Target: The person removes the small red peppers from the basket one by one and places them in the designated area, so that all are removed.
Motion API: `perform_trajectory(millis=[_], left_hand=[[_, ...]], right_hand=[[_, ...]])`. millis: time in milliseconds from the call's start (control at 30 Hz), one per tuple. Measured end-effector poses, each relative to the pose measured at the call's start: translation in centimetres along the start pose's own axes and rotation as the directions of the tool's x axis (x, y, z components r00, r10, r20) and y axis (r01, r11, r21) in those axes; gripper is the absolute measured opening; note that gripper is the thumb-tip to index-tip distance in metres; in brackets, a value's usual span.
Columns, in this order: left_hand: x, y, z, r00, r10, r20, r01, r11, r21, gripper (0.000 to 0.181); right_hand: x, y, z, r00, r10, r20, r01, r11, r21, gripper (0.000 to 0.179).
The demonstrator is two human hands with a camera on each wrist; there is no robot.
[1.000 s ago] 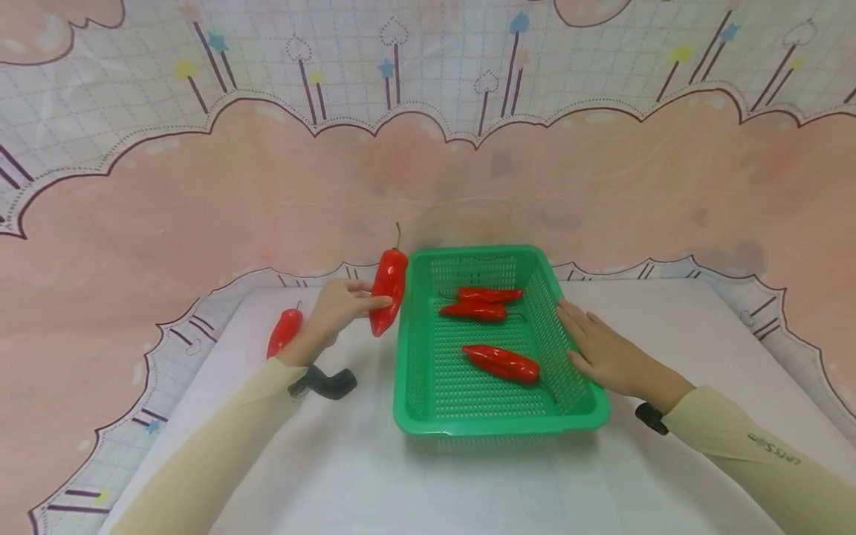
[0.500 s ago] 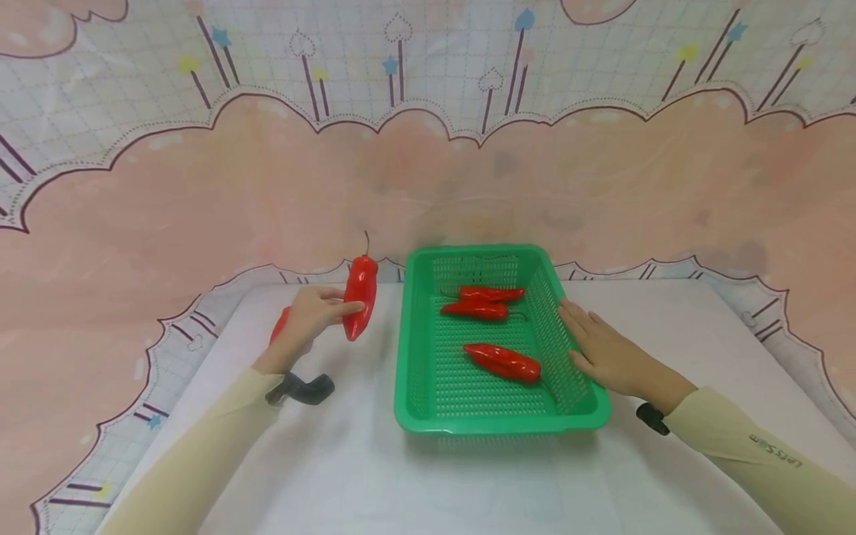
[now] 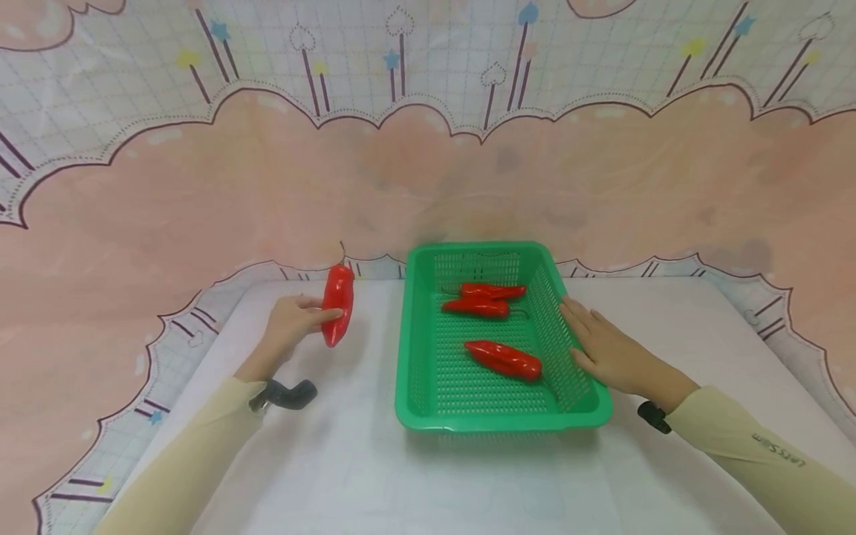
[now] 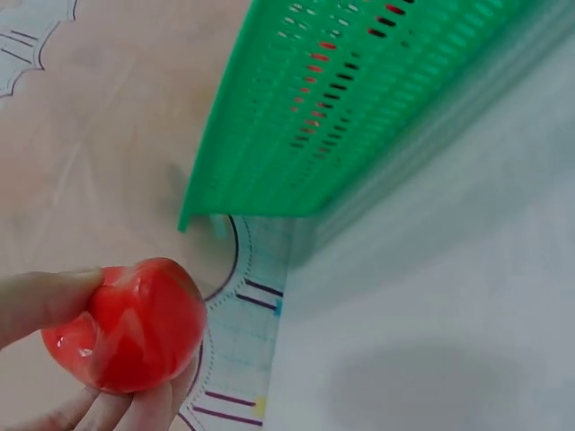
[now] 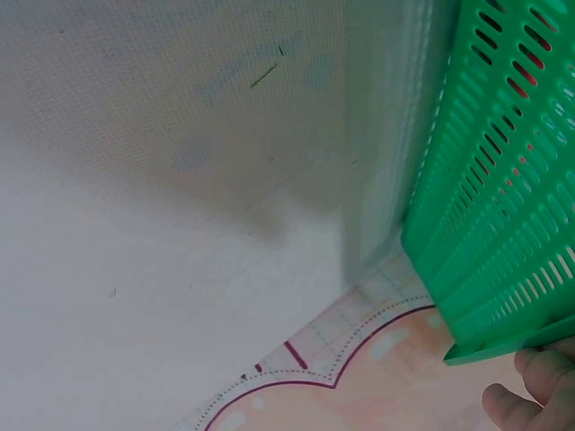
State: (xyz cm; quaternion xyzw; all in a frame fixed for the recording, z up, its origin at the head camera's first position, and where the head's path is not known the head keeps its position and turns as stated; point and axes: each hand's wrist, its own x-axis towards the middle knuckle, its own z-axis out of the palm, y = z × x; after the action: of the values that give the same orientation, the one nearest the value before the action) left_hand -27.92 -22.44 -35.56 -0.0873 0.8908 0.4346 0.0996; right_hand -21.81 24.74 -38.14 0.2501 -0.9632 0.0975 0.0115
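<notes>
A glossy red pepper [image 3: 339, 297] stands nearly upright, stem up, pinched between the thumb and fingers of my left hand [image 3: 289, 324], left of the basket and apart from it. The left wrist view shows this pepper's rounded end [image 4: 135, 328] close up. My right hand [image 3: 610, 355] lies with fairly straight fingers on the right rim of a green plastic basket [image 3: 501, 423]. Inside the basket, two red peppers lie close together at the back, one [image 3: 493, 290] behind the other [image 3: 476, 307]. A third red pepper [image 3: 504, 360] lies nearer the front.
The basket stands on a white-covered table [image 3: 481, 490]. A patterned backdrop cloth [image 3: 428, 186] rises behind the table. Dark straps sit at both wrists, the left one with a black piece [image 3: 294, 394] sticking out.
My left hand has moved left, away from the basket, and slightly down, carrying the pepper. Another red pepper, earlier seen on the table behind that hand, is no longer visible. The right hand stays put.
</notes>
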Motion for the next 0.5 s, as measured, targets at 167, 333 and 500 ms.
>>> perform_trajectory(millis=[167, 333, 500], left_hand=[[0.5, -0.8, 0.0, 0.999, -0.052, -0.005, 0.052, 0.999, 0.015, 0.077], [1.0, -1.8, 0.1, 0.998, -0.057, -0.019, 0.058, 0.998, 0.021, 0.074], [1.3, -2.6, 0.0, 0.997, -0.078, -0.018, 0.079, 0.997, 0.020, 0.078]], right_hand=[[0.1, 0.3, 0.3, 1.000, 0.004, 0.002, -0.004, 1.000, -0.006, 0.067], [0.1, 0.4, 0.4, 1.000, -0.007, -0.003, 0.007, 1.000, -0.011, 0.066], [0.0, 0.3, 0.3, 1.000, -0.017, -0.016, 0.017, 1.000, -0.022, 0.065]])
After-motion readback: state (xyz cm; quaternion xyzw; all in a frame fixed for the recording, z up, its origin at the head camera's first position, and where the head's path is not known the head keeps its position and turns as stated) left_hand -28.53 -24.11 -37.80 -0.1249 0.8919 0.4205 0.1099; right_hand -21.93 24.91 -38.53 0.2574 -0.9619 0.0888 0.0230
